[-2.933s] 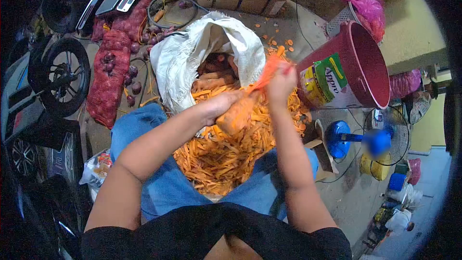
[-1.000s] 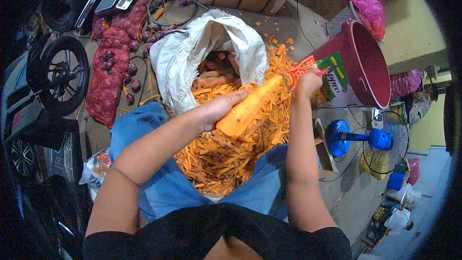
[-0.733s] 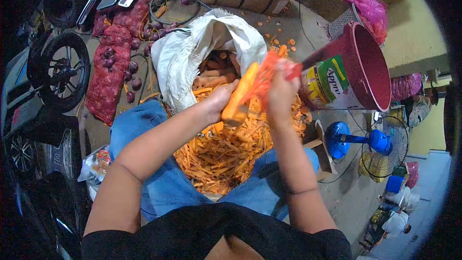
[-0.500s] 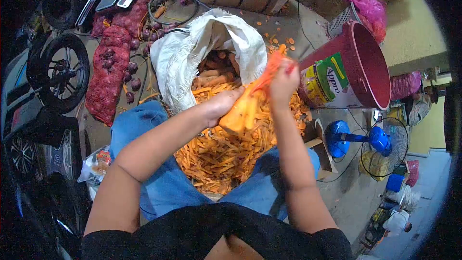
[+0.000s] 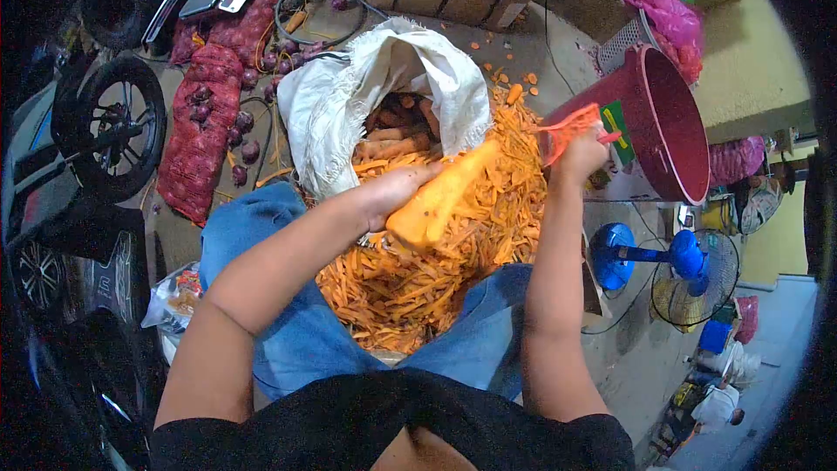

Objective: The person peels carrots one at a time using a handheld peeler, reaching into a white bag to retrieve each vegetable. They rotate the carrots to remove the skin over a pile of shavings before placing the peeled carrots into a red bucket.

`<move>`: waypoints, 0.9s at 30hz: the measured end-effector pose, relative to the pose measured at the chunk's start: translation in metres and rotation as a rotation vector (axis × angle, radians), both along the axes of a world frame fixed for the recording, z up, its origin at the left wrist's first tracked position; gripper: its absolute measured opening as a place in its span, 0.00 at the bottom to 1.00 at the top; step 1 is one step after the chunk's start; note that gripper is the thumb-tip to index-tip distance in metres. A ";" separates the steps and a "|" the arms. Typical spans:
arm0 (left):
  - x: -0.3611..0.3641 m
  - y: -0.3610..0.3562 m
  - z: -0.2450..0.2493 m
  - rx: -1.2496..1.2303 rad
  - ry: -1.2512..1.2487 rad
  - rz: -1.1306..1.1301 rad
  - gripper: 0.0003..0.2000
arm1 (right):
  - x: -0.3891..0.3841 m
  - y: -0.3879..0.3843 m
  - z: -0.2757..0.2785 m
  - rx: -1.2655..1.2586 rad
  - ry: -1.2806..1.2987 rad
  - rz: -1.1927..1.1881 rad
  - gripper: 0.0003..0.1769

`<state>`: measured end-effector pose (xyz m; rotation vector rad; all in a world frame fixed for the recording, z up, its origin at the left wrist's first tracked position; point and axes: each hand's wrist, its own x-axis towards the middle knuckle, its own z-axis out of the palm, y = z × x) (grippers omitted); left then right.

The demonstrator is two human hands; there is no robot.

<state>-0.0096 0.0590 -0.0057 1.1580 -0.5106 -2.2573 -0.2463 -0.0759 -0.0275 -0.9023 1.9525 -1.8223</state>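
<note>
My left hand [image 5: 399, 193] is wrapped around one side of a thick carrot [image 5: 440, 196], thumb side uppermost. My right hand [image 5: 583, 154] is closed on the handle of an orange-red peeler [image 5: 573, 126], whose head points toward the carrot. The carrot lies between my two hands, over the heap of peelings [image 5: 392, 296]. Its long axis runs diagonally: blunt, wide end toward me and to the left, narrower end away and to the right. The left hand is the nearer, in full contact; the peeler stands off to the right of the narrow end, apparently with a gap, though blur at that tip prevents a firm finding on contact.

Materials: the carrot surface is bright orange, moist-looking and faceted, with a few dark specks. The peeler appears to be moulded plastic with a wide frame. Peelings are thin, flat, curling strips, loosely piled. Beyond them, a white woven sack [image 5: 314, 113] with frayed edges gapes around rough, dull-skinned carrots [image 5: 397, 137]. To the right, a smooth dark-red bucket [image 5: 676, 122] leans on its side.
</note>
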 end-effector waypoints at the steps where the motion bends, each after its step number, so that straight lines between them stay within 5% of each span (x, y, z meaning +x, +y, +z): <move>1: -0.001 -0.002 -0.011 0.008 0.028 0.102 0.14 | 0.017 0.007 0.001 -0.073 -0.016 0.175 0.13; 4: -0.006 -0.010 -0.017 0.004 -0.006 0.345 0.11 | 0.088 0.064 0.029 -0.085 0.054 0.639 0.12; 7: -0.008 -0.010 -0.017 -0.008 0.040 0.374 0.11 | 0.123 0.095 0.025 -0.005 0.017 0.739 0.12; 10: -0.014 -0.009 -0.022 -0.194 0.043 0.230 0.19 | 0.123 0.088 0.014 -0.134 0.242 0.657 0.12; 12: -0.016 0.000 -0.021 -0.163 -0.015 0.071 0.19 | 0.093 0.052 0.012 -0.027 0.347 0.389 0.12; 15: -0.012 0.010 0.002 -0.119 -0.108 -0.179 0.20 | 0.036 0.017 0.010 0.125 0.222 0.052 0.11; 16: -0.012 0.011 0.008 -0.113 -0.106 -0.184 0.20 | -0.007 -0.017 -0.043 -0.142 -0.172 0.105 0.10; 17: -0.012 0.010 0.011 -0.109 -0.102 -0.189 0.20 | -0.005 -0.005 -0.022 0.024 -0.184 0.072 0.09; 21: -0.009 -0.009 -0.029 -0.064 -0.009 0.128 0.17 | 0.050 0.024 0.013 -0.188 -0.249 0.450 0.10; 23: -0.011 -0.013 -0.017 0.004 0.072 0.211 0.17 | 0.097 0.066 0.054 -0.094 -0.262 0.585 0.10; 27: -0.016 -0.014 -0.024 -0.042 0.126 0.280 0.18 | 0.123 0.099 0.026 0.018 0.151 0.768 0.13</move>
